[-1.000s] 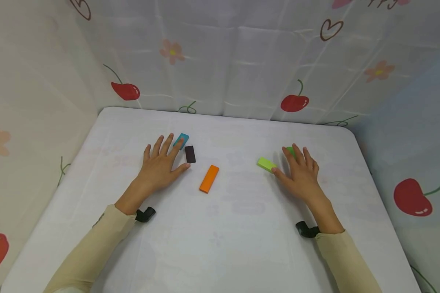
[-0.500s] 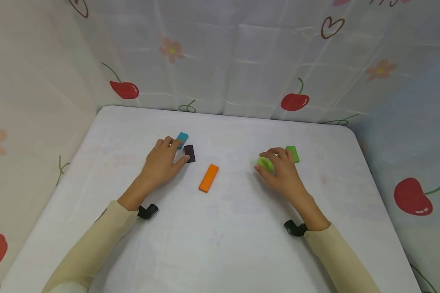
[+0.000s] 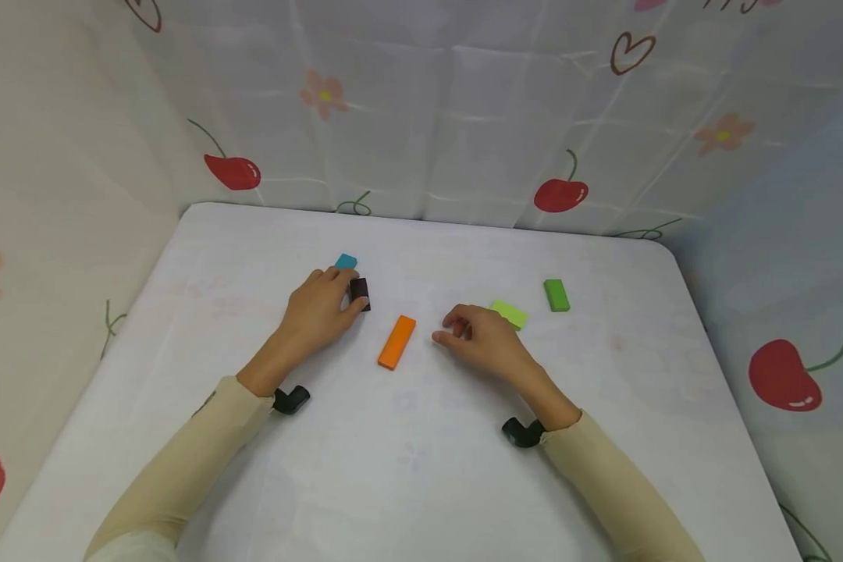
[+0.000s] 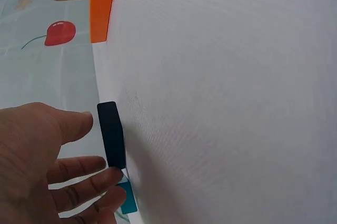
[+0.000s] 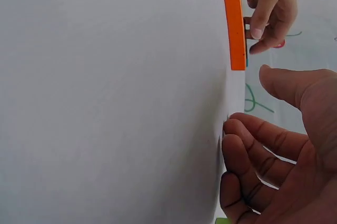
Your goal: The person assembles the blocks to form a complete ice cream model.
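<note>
Nearest were two tan sleeves [image 3: 618, 484], and a small black bent piece [image 3: 523, 432] poked out by each wrist. They reached over a white table [image 3: 421, 468]. The right hand [image 3: 485, 339] was over the table with its fingers bent, and its thumb and fingers were apart. Just to its left lay a long, flat orange block [image 3: 396, 343], slanted. Just past the right hand lay a flat lime-green block [image 3: 510, 314], partly hidden. The left hand [image 3: 316, 312] had its thumb and fingers apart, right beside a small, flat, dark block [image 3: 360, 294]. It was hard to tell if they touched it. Out to the right lay a darker green block [image 3: 556, 296]. Farthest on the table was a flat blue block [image 3: 346, 261], partly behind the left fingers. Behind the table hung a pale sheet [image 3: 421, 117] with red cherries.
</note>
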Demonstrator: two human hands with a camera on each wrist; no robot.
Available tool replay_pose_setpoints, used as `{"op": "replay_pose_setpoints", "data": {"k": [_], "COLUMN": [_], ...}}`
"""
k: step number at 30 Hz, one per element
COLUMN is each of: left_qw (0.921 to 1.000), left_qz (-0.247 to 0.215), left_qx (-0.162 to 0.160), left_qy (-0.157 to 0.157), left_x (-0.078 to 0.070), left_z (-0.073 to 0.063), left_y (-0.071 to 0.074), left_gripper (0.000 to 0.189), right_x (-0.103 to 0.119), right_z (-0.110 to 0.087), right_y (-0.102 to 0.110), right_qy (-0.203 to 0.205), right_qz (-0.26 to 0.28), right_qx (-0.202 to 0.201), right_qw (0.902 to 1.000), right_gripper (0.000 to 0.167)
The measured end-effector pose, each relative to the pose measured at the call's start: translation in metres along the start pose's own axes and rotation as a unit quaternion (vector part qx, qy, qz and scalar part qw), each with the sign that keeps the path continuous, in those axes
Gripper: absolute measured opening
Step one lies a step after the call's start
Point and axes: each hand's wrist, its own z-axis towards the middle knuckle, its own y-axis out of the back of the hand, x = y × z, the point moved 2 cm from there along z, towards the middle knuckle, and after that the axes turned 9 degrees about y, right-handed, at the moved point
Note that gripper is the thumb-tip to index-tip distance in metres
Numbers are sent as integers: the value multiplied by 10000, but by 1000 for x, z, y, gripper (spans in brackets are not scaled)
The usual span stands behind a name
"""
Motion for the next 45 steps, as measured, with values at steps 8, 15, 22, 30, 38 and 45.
{"op": "replay_pose_setpoints", "data": {"k": [8, 15, 22, 30, 38, 45], "left_qw": [9999, 9996, 9993, 9994, 9992, 9985], "left_qz": [96, -10, -98, -86, -121, -340], "left_qx": [84, 244, 354, 336, 381, 434], "left_qy": [91, 116, 77, 57, 30, -26], "left_x": [-1, -1, -2, -3, -3, -4], "left_z": [-1, -1, 0, 0, -2, -2], "left_y": [0, 2, 2, 1, 2, 0], "left_gripper": [50, 50, 50, 49, 48, 54], "right_x": [17, 31, 36, 38, 37, 28], "right_z": [22, 35, 36, 37, 35, 29], "right_y": [-20, -32, -37, -35, -32, -31], "right_qy": [-45, -131, -59, 96, 222, 194], "right_qz": [-43, -424, -783, -829, -499, -301], "right_qx": [180, 166, 44, 74, 265, 262], "right_qw": [9998, 9989, 9969, 9965, 9982, 9990], "right_gripper": [33, 36, 41, 37, 33, 31]}}
